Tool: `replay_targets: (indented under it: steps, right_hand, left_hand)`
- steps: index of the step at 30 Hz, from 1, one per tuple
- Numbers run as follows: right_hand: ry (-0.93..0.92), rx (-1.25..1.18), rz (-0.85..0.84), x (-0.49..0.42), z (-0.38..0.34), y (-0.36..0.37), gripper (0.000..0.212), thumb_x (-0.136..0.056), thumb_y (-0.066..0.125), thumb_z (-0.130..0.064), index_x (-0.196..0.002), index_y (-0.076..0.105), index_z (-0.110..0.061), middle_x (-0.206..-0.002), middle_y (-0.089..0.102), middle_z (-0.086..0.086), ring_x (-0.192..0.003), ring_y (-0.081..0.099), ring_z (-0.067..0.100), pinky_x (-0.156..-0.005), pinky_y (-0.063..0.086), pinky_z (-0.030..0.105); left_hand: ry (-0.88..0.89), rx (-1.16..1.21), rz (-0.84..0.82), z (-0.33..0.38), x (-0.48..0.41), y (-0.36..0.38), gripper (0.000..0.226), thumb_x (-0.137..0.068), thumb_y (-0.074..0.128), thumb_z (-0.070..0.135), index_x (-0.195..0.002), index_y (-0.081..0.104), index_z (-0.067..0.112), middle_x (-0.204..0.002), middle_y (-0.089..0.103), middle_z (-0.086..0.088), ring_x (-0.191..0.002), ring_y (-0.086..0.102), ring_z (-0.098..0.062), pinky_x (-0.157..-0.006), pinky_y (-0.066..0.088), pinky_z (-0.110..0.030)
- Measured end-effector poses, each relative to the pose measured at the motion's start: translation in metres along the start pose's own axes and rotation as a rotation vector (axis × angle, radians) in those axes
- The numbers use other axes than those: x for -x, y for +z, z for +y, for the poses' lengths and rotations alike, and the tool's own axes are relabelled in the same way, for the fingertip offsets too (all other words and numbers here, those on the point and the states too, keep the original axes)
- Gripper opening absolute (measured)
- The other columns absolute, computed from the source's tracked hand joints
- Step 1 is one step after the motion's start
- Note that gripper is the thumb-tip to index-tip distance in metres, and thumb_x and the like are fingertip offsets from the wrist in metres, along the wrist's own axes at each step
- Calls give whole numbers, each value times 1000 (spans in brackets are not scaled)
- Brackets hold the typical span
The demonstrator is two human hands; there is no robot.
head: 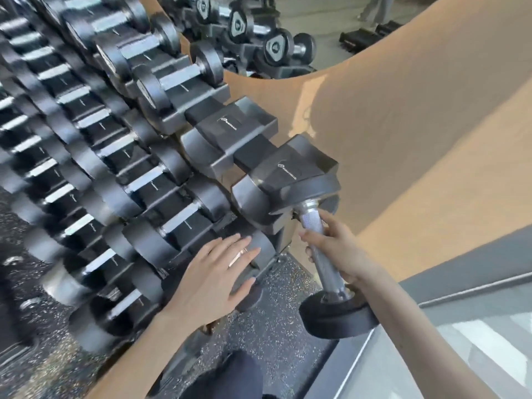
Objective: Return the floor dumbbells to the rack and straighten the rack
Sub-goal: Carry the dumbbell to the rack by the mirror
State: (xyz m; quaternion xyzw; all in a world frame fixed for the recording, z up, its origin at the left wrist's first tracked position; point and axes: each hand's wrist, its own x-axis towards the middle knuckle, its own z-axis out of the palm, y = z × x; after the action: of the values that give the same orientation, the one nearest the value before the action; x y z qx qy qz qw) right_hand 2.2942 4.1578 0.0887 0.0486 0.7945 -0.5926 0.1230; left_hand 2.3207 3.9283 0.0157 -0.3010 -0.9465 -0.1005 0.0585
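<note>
My right hand (335, 249) is wrapped around the knurled handle of a dumbbell (322, 254), fingers closed tight; its far head sits under the end saddle (290, 174) of the rack (224, 133), its near head hangs free over the floor. My left hand (213, 279) lies flat and open on the head of a racked dumbbell (256, 246) on the lowest row, holding nothing. Best to level the handle before pushing in, I think, and keep the left fingers clear of pinching. Speckled rubber floor (276, 335) below; tan wall (403, 125) just beside; more racks beyond.
</note>
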Motion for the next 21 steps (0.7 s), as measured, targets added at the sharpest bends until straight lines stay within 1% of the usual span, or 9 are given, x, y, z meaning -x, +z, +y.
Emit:
replay_targets:
  steps: [3, 5, 8, 10, 12, 15, 17, 19, 21]
  right_hand:
    - [-11, 1, -30, -25, -2, -17, 25, -88, 59, -6, -111, 52, -12, -63, 53, -4, -49, 51, 9, -54, 46, 26]
    - [-20, -3, -54, -41, -6, -28, 27, -87, 60, -7, -114, 51, -8, -64, 53, 3, -50, 51, 14, -52, 45, 30]
    - [-13, -1, -138, -69, -24, -48, 29, -88, 60, -10, -115, 51, -13, -72, 51, 9, -55, 51, 21, -58, 46, 38]
    - [-34, 26, -194, -85, -38, -60, 24, -89, 60, -10, -111, 51, -13, -74, 50, 7, -55, 51, 18, -55, 47, 34]
    - [-91, 82, -225, -101, -53, -69, 22, -89, 60, -9, -109, 52, -10, -74, 50, 4, -54, 50, 16, -52, 47, 28]
    - [-125, 183, -293, -128, -67, -78, 27, -88, 61, -8, -113, 52, -4, -70, 52, -3, -54, 50, 11, -52, 47, 24]
    - [-117, 253, -337, -146, -71, -83, 40, -87, 63, -10, -124, 47, -6, -63, 55, -11, -56, 52, 12, -55, 47, 26]
    - [-128, 362, -388, -164, -71, -84, 50, -86, 64, -14, -130, 43, -6, -64, 56, -11, -57, 54, 14, -58, 47, 31]
    - [-165, 474, -474, -178, -73, -81, 44, -86, 64, -16, -126, 46, -11, -66, 58, -9, -59, 55, 14, -59, 47, 29]
  left_hand:
    - [-118, 125, 80, -4, -22, 12, 56, -97, 23, 50, -129, 57, 19, -134, 55, -2, -126, 48, -21, -103, 34, -42]
    - [-150, 149, 107, -8, -39, 16, 51, -96, 31, 49, -131, 55, 20, -136, 54, 0, -128, 46, -20, -103, 38, -43]
    - [-148, 98, 150, -16, -68, 14, 49, -91, 42, 45, -130, 56, 19, -133, 56, -1, -126, 49, -20, -101, 41, -41]
    - [-167, 107, 182, -17, -83, 11, 49, -90, 42, 44, -130, 56, 19, -133, 56, 0, -125, 49, -19, -101, 41, -40]
    - [-176, 70, 198, -18, -99, 11, 48, -90, 43, 43, -129, 57, 19, -131, 57, 0, -124, 50, -19, -100, 43, -40]
    - [-173, 2, 250, -23, -116, 14, 47, -90, 45, 41, -126, 59, 16, -127, 61, -3, -120, 53, -23, -98, 43, -41]
    - [-199, -23, 260, -23, -120, 17, 47, -90, 45, 41, -126, 59, 15, -126, 60, -5, -120, 53, -23, -100, 38, -38]
    - [-241, -47, 248, -21, -123, 22, 48, -91, 44, 42, -128, 58, 16, -128, 59, -4, -122, 52, -24, -102, 35, -38]
    - [-301, -58, 209, -16, -124, 30, 49, -91, 42, 44, -129, 57, 17, -130, 58, -4, -124, 51, -24, -102, 35, -39]
